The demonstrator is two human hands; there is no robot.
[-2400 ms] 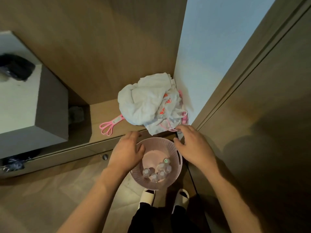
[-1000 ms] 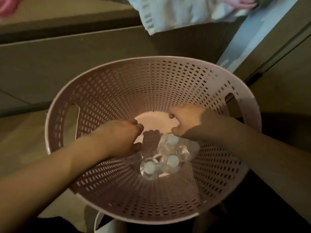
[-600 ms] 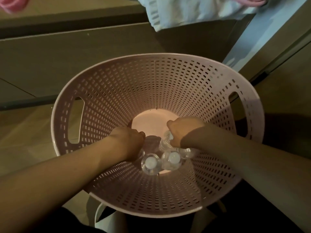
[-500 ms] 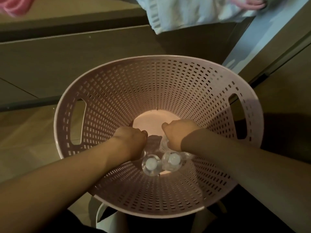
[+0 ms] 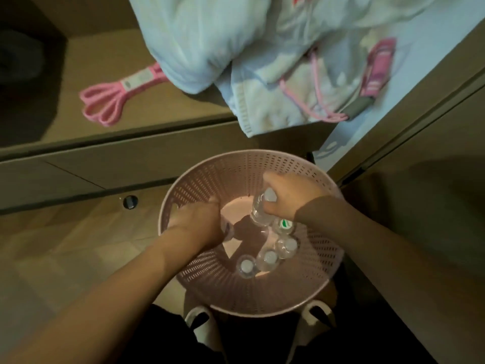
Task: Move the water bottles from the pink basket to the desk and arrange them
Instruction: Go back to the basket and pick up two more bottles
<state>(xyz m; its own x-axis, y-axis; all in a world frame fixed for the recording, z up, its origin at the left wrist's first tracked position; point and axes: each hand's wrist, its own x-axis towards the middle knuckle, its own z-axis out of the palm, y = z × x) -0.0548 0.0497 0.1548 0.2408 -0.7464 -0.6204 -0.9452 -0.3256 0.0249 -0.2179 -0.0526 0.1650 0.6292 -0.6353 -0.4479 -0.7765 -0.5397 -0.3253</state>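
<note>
Progress: while both hands are down in the pink basket (image 5: pixel 309 282), no water bottle has reached the table (image 5: pixel 157 74); by my judgement the task is at its first lift.
Right hand (image 5: pixel 291 198): fingers curled round the neck of a clear bottle (image 5: pixel 258 211), white cap up, raised off the basket floor.
Left hand (image 5: pixel 199 224): fingers curled over a second bottle (image 5: pixel 227 230) that is mostly hidden; it seems to grip it.
Left in basket: three white-capped bottles (image 5: pixel 267 258) standing close together, and a green-capped bottle (image 5: pixel 283 225) just below the right wrist.
Table: carries a heap of pale cloth (image 5: pixel 249 48) and a pink looped band (image 5: pixel 105 101).
To do: carry every bottle up and arrange them.
</note>
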